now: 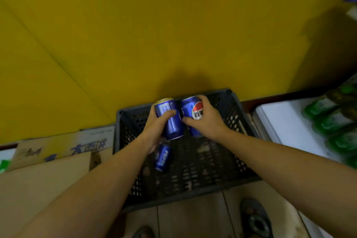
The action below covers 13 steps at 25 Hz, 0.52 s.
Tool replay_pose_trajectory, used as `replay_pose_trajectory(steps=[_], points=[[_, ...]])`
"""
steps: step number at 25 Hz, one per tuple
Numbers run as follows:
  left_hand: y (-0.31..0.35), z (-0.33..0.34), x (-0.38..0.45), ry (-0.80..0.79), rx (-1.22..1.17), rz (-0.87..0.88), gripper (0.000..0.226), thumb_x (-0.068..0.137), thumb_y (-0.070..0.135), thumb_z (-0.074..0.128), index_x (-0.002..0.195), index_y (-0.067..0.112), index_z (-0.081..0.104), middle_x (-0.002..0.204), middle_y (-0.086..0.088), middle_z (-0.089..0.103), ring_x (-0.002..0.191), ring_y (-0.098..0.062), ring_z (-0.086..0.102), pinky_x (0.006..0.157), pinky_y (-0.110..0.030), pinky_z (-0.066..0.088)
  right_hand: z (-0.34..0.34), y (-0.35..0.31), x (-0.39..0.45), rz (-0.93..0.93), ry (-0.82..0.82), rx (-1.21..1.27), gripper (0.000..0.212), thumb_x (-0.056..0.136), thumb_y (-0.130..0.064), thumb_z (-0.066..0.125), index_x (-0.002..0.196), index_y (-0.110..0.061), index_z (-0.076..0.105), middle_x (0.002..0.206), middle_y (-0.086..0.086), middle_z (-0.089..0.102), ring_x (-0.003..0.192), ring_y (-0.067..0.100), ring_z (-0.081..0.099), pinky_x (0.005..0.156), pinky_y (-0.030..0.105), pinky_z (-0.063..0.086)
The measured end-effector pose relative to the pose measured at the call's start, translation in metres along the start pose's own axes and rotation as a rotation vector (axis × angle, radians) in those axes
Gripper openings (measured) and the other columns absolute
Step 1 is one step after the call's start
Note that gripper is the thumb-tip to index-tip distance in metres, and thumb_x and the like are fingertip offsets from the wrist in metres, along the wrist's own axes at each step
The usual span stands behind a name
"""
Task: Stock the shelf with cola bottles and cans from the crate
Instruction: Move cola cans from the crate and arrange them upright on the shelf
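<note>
1. The left hand (pixel 154 127) has its grip wrapped round a blue cola can (pixel 169 120), thumb across the front and fingers behind, so the can stands nearly upright and can be lifted straight out.
2. The right hand (pixel 204 120) grips a second can (pixel 190 114) from its right side, logo facing up; the two cans are just beside each other, perhaps touching, between the two grips.
3. Both cans are held above the dark plastic crate (pixel 237 121), which suggests one can per hand to halve the trips.
4. A third can (pixel 161 157) lies on its side on the crate floor, below the left grip, not yet picked.
5. A shelf (pixel 286 121) with green bottles (pixel 332 120) lies to the right of the right grip, a likely destination.
</note>
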State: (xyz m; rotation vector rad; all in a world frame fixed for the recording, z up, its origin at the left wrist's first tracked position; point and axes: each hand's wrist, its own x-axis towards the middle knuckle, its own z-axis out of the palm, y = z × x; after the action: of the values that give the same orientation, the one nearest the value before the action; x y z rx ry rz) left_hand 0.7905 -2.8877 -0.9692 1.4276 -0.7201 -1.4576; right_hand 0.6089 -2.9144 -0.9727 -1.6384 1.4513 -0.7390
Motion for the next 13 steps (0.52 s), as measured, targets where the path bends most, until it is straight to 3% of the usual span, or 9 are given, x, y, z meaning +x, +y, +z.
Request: replay_pose_trajectory(steps=[2,4,6,11,13], points=[[0.054,0.024,-0.036,0.001,-0.066,0.086,0.042,0.083,0.041,0.079,0.115,0.021,0.060,0.108,-0.016,0.071,0.094,-0.032,0.070,0.085,-0.052,0.058,-0.042,-0.049,-0.024,-0.114,0.141,0.026,0.083,0.071,-0.042,0.085,0.138,-0.031,0.038,0.121,-0.004,0.060,0.104,0.015,0.063,0.086,0.032,0.053],[0.102,0.057,-0.073,-0.049,-0.099,0.162,0.070,0.065,0.063,0.083,0.114,0.018,0.064,0.100,-0.015,0.072,0.088,-0.033,0.070,0.083,-0.053,0.059,-0.089,-0.090,-0.059,-0.194,0.276,0.062,0.080,0.072,-0.039,0.085,0.136,-0.035,0.037,0.121,-0.005,0.060,0.102,0.012,0.063,0.086,0.030,0.054],[0.141,0.098,-0.111,-0.166,-0.117,0.220,0.084,0.055,0.073,0.081,0.115,0.016,0.066,0.097,-0.013,0.072,0.084,-0.030,0.069,0.079,-0.048,0.058,-0.138,-0.123,-0.102,-0.224,0.396,0.076,0.078,0.069,-0.042,0.085,0.132,-0.037,0.039,0.118,-0.007,0.063,0.100,0.008,0.065,0.086,0.029,0.055],[0.187,0.236,-0.224,-0.605,-0.174,0.343,0.064,0.070,0.065,0.073,0.109,0.015,0.068,0.108,-0.016,0.073,0.093,-0.031,0.071,0.085,-0.047,0.058,-0.264,-0.163,-0.245,-0.226,0.718,0.029,0.072,0.065,-0.042,0.082,0.127,-0.033,0.046,0.108,-0.013,0.070,0.093,0.000,0.069,0.085,0.025,0.056],[0.186,0.293,-0.281,-0.781,-0.158,0.363,0.069,0.070,0.059,0.077,0.117,0.009,0.067,0.112,-0.018,0.073,0.099,-0.035,0.071,0.087,-0.048,0.059,-0.308,-0.170,-0.323,-0.187,0.898,-0.069,0.071,0.067,-0.041,0.082,0.128,-0.034,0.045,0.108,-0.014,0.069,0.094,-0.001,0.068,0.086,0.023,0.054]])
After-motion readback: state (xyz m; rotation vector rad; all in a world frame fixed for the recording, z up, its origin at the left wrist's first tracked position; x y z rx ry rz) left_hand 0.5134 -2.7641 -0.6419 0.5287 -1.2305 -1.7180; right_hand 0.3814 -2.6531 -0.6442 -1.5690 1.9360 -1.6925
